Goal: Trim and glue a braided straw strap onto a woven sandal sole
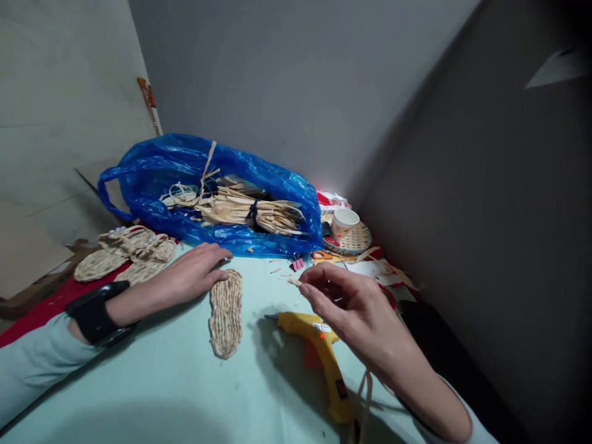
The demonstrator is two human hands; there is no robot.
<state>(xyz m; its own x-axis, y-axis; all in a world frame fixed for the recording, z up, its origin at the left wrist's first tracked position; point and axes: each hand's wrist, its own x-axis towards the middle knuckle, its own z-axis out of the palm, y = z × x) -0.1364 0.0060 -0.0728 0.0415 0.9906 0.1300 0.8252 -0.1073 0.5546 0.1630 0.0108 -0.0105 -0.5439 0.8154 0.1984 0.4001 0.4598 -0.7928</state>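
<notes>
My left hand [194, 274] lies on the pale green table top [161, 382], fingers curled over the upper edge of a woven straw sole [226, 311]. My right hand [351, 308] hovers above a yellow glue gun [319, 354] and pinches a small bit of straw [293, 282] between thumb and forefinger. A strand of straw hangs down near my right wrist. The glue gun lies on the table with its nozzle pointing left, a red light showing on its body.
A blue plastic bag [152, 169] holding bundled straw strips [240, 209] sits at the back. Finished straw sandals [127, 253] lie at the left. A paper cup [345, 221] stands on a woven tray [358, 240], beside orange scissors [324, 254] and a pink clip [297, 263].
</notes>
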